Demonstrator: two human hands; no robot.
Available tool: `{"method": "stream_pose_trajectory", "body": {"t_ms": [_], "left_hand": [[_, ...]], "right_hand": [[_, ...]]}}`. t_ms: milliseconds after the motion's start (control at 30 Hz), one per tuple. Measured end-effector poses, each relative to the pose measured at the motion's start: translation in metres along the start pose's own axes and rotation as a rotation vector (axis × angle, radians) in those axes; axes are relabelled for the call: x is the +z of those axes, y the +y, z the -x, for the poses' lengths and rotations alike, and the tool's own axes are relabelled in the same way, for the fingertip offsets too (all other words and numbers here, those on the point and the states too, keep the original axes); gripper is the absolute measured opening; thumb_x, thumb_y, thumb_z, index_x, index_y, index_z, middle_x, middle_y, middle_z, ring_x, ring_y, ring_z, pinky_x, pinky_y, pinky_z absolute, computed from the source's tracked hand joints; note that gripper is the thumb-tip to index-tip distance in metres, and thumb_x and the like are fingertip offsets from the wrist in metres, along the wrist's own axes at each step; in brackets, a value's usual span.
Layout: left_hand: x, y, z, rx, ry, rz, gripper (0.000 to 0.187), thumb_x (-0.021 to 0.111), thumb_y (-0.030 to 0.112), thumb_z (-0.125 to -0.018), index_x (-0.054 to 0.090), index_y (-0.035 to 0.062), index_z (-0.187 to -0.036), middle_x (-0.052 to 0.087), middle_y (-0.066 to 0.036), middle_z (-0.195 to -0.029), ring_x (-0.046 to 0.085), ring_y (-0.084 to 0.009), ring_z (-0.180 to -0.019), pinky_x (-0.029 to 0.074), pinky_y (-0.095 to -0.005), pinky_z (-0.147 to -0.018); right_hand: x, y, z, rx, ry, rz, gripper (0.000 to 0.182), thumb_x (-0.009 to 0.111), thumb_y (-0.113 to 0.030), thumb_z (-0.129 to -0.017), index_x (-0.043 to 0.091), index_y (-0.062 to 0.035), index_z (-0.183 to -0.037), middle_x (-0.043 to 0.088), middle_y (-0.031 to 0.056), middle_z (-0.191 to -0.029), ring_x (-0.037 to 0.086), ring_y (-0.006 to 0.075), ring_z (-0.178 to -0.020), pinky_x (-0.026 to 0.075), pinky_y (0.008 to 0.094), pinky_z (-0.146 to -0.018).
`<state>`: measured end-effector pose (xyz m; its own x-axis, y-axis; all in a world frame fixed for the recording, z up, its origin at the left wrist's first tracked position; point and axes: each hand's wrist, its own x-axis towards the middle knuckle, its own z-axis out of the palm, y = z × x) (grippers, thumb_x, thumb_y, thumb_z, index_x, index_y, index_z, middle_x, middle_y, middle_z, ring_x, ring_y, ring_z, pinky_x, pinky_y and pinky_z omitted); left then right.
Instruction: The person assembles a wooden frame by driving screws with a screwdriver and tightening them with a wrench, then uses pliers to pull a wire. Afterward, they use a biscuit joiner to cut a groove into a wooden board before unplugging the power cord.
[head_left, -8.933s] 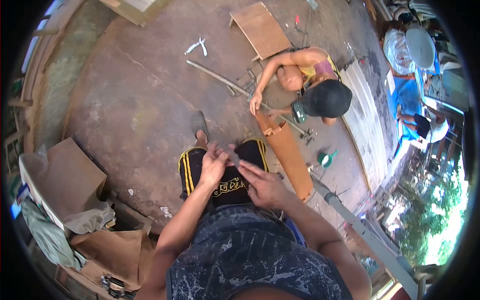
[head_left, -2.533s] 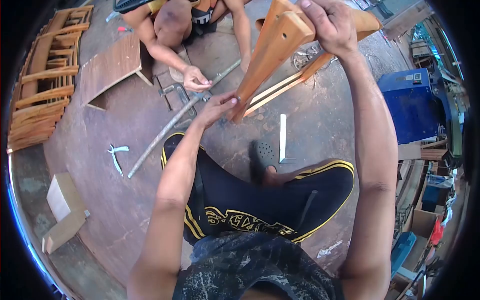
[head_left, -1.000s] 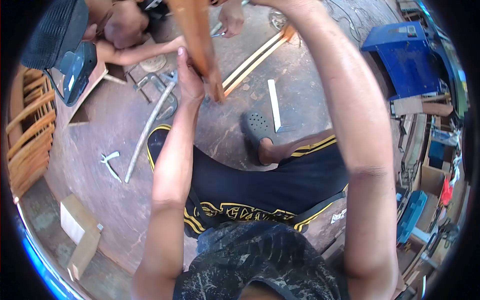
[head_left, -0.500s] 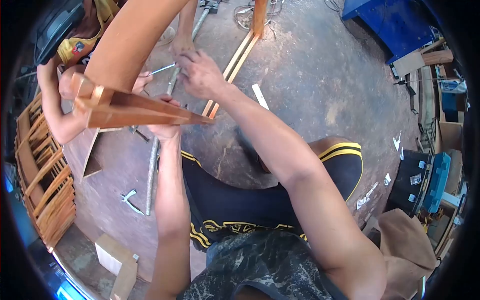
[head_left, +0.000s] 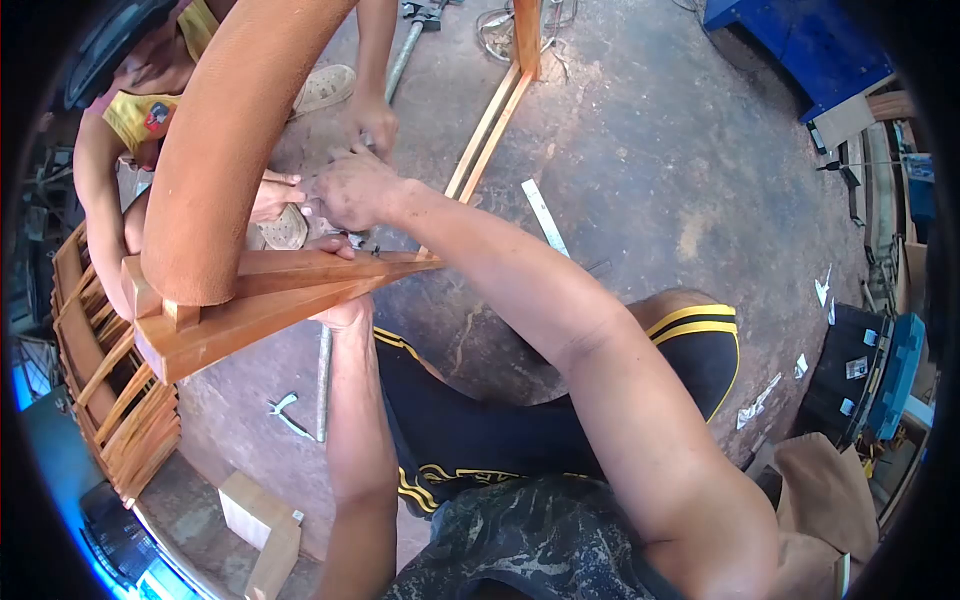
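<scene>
A wooden frame (head_left: 260, 300) with a long, curved, orange-brown padded piece (head_left: 215, 165) reaches across the upper left. My left hand (head_left: 345, 305) is wrapped round the frame's wooden rail from below, its fingertips showing above it. Beyond the rail, my right hand (head_left: 350, 190) is closed beside a co-worker's hands; what it holds is hidden. One of the co-worker's hands (head_left: 375, 125) is just above mine, and the other (head_left: 275, 195) is to its left by the padded piece. A metal bar clamp (head_left: 405, 55) lies behind them.
Pliers (head_left: 290, 415) lie on the floor (head_left: 650, 190) at the lower left. A white strip (head_left: 544, 217) rests right of the long wooden rails (head_left: 490, 130). Stacked wooden pieces (head_left: 110, 370) stand at the left, a blue cabinet (head_left: 800, 50) at the upper right, and a black case (head_left: 850, 370) at the right.
The frame's near end has swung down and left, and the padded piece shows more fully. My right hand has moved left and down. The blue-white thin rod between the hands is no longer visible.
</scene>
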<state>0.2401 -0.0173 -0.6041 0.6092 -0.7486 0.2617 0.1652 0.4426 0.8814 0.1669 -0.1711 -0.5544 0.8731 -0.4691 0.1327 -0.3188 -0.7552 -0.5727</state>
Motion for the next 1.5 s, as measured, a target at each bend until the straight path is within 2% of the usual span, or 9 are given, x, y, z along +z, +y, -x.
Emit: {"method": "stream_pose_trajectory", "body": {"t_ms": [167, 233, 467, 700, 800, 867, 1100, 1267, 1500], "left_hand": [[0.002, 0.004, -0.001, 0.013, -0.054, 0.024, 0.087, 0.032, 0.082, -0.087, 0.065, 0.0019, -0.098, 0.064, -0.011, -0.087, 0.060, -0.0216, -0.085, 0.044, -0.0438, -0.091], [0.006, 0.006, 0.000, -0.002, -0.051, 0.028, 0.086, 0.032, 0.081, -0.089, 0.065, 0.0025, -0.098, 0.065, -0.010, -0.088, 0.060, -0.0209, -0.085, 0.044, -0.0444, -0.092], [0.016, 0.007, 0.005, 0.055, 0.001, -0.002, 0.067, 0.046, 0.063, -0.088, 0.063, -0.0001, -0.100, 0.063, -0.011, -0.082, 0.060, -0.0219, -0.080, 0.042, -0.0441, -0.101], [0.009, -0.002, 0.003, 0.077, -0.028, -0.022, 0.073, 0.043, 0.068, -0.087, 0.062, -0.0012, -0.100, 0.063, -0.011, -0.085, 0.060, -0.0219, -0.079, 0.042, -0.0467, -0.100], [0.008, 0.000, 0.005, 0.074, -0.059, -0.089, 0.087, 0.032, 0.081, -0.088, 0.062, 0.0011, -0.102, 0.062, -0.010, -0.086, 0.059, -0.0238, -0.088, 0.043, -0.0490, -0.099], [0.011, 0.002, 0.005, 0.062, -0.037, -0.073, 0.083, 0.036, 0.078, -0.087, 0.062, 0.0003, -0.101, 0.063, -0.010, -0.085, 0.060, -0.0230, -0.084, 0.043, -0.0476, -0.100], [0.012, 0.002, 0.003, 0.057, -0.028, -0.010, 0.088, 0.033, 0.081, -0.086, 0.062, -0.0007, -0.099, 0.064, -0.012, -0.080, 0.061, -0.0235, -0.082, 0.043, -0.0446, -0.097], [0.011, 0.000, 0.004, 0.064, 0.000, -0.037, 0.087, 0.032, 0.080, -0.087, 0.063, -0.0002, -0.099, 0.064, -0.013, -0.083, 0.061, -0.0270, -0.087, 0.045, -0.0455, -0.093], [0.020, 0.004, 0.007, 0.076, 0.068, -0.062, 0.078, 0.038, 0.073, -0.088, 0.063, -0.0006, -0.099, 0.064, -0.014, -0.084, 0.062, -0.0299, -0.085, 0.049, -0.0475, -0.089]], "right_hand": [[0.025, 0.008, -0.011, -0.039, 0.243, -0.176, 0.030, 0.058, -0.026, -0.094, 0.070, -0.0054, -0.112, 0.071, 0.0208, -0.107, 0.065, 0.0381, -0.105, 0.046, 0.0481, -0.098], [0.017, 0.007, -0.012, 0.043, 0.040, -0.301, 0.028, 0.058, -0.022, -0.093, 0.069, -0.0058, -0.113, 0.070, 0.0231, -0.106, 0.066, 0.0381, -0.105, 0.050, 0.0483, -0.093], [0.020, 0.014, -0.008, 0.123, -0.023, -0.455, 0.031, 0.057, -0.026, -0.096, 0.068, -0.0033, -0.113, 0.070, 0.0246, -0.106, 0.066, 0.0388, -0.105, 0.051, 0.0471, -0.090], [0.002, 0.059, 0.089, 0.286, 0.210, -0.641, 0.031, 0.060, -0.029, -0.096, 0.068, -0.0037, -0.113, 0.068, 0.0126, -0.096, 0.065, 0.0246, -0.090, 0.051, 0.0395, -0.081], [-0.019, 0.064, 0.114, 0.502, -0.048, -0.665, 0.029, 0.061, -0.031, -0.098, 0.069, -0.0058, -0.109, 0.064, 0.0059, -0.084, 0.060, 0.0167, -0.079, 0.050, 0.0349, -0.072], [-0.031, 0.062, 0.122, 0.545, -0.183, -0.661, 0.027, 0.062, -0.031, -0.099, 0.070, -0.0075, -0.108, 0.058, 0.0014, -0.075, 0.055, 0.0114, -0.071, 0.047, 0.0310, -0.066], [-0.045, 0.048, 0.127, 0.525, -0.262, -0.577, 0.028, 0.062, -0.031, -0.099, 0.071, -0.0061, -0.108, 0.061, 0.0022, -0.075, 0.058, 0.0117, -0.070, 0.049, 0.0318, -0.067], [-0.043, 0.023, 0.118, 0.219, -0.224, -0.443, 0.026, 0.058, -0.017, -0.094, 0.070, -0.0033, -0.113, 0.071, 0.0160, -0.094, 0.069, 0.0257, -0.090, 0.054, 0.0377, -0.084], [-0.073, -0.008, 0.116, 0.315, -0.278, -0.331, 0.028, 0.058, -0.017, -0.090, 0.072, -0.0021, -0.109, 0.072, 0.0187, -0.103, 0.069, 0.0323, -0.099, 0.053, 0.0410, -0.088]]}}
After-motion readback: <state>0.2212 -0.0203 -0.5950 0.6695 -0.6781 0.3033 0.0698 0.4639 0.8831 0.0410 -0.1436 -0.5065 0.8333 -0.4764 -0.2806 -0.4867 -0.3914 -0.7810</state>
